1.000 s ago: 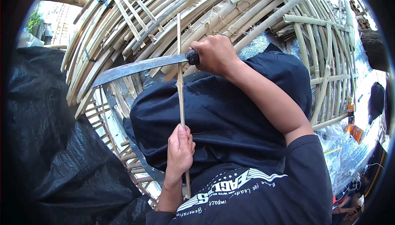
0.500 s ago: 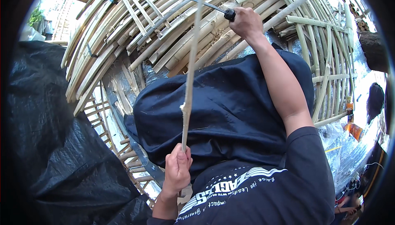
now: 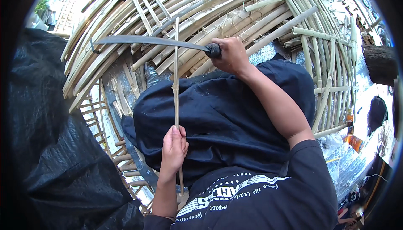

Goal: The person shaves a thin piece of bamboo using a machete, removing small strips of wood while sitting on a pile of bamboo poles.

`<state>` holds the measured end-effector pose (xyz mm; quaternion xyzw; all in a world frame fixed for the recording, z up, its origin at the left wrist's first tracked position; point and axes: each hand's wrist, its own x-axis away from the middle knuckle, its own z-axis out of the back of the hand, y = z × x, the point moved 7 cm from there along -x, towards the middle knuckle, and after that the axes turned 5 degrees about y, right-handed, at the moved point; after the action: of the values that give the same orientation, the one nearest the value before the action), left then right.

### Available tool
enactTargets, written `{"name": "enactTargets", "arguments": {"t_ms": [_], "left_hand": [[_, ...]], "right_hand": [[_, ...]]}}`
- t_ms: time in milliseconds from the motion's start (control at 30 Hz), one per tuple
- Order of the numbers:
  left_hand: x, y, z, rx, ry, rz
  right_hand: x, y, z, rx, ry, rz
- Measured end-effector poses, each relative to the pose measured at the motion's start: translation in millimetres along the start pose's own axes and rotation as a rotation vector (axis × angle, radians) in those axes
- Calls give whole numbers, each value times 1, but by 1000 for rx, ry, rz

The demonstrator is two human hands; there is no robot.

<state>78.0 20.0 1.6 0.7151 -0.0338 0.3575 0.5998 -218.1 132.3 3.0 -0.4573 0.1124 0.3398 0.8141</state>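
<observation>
My left hand (image 3: 174, 148) is closed around a thin bamboo strip (image 3: 176, 104), which stands nearly upright in the picture over my dark-clothed lap. A knobby node shows midway along the strip, and its lower end passes below my fist beside my forearm. My right hand (image 3: 231, 55) grips the black-wrapped handle of a machete (image 3: 142, 40). Its long, slightly curved blade points left and crosses the upper part of the strip. Whether blade and strip touch, I cannot tell.
Long split bamboo pieces (image 3: 226, 24) lie stacked ahead of me. A bamboo lattice (image 3: 327, 62) is at the right, near a small bottle (image 3: 350, 120) and an orange packet (image 3: 354, 142). Black plastic sheeting (image 3: 63, 137) covers the left side. A dark log (image 3: 380, 60) sits far right.
The machete has come down and left, so its blade now crosses the strip. My left hand has shifted slightly up and left, and more strip now shows below it.
</observation>
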Motion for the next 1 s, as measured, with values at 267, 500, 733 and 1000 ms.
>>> {"name": "enactTargets", "arguments": {"t_ms": [267, 500, 733, 1000], "left_hand": [[-5, 7, -12, -176, 57, -100], [-5, 17, -33, -213, 64, -128], [12, -2, -35, -253, 23, -81], [18, -6, -16, -461, 61, -234]], "right_hand": [[20, -38, -17, 55, -160, 165], [13, -30, -9, 65, -95, 122], [-11, 15, 4, 224, -32, -23], [-3, -6, 2, 200, -51, 101]]}}
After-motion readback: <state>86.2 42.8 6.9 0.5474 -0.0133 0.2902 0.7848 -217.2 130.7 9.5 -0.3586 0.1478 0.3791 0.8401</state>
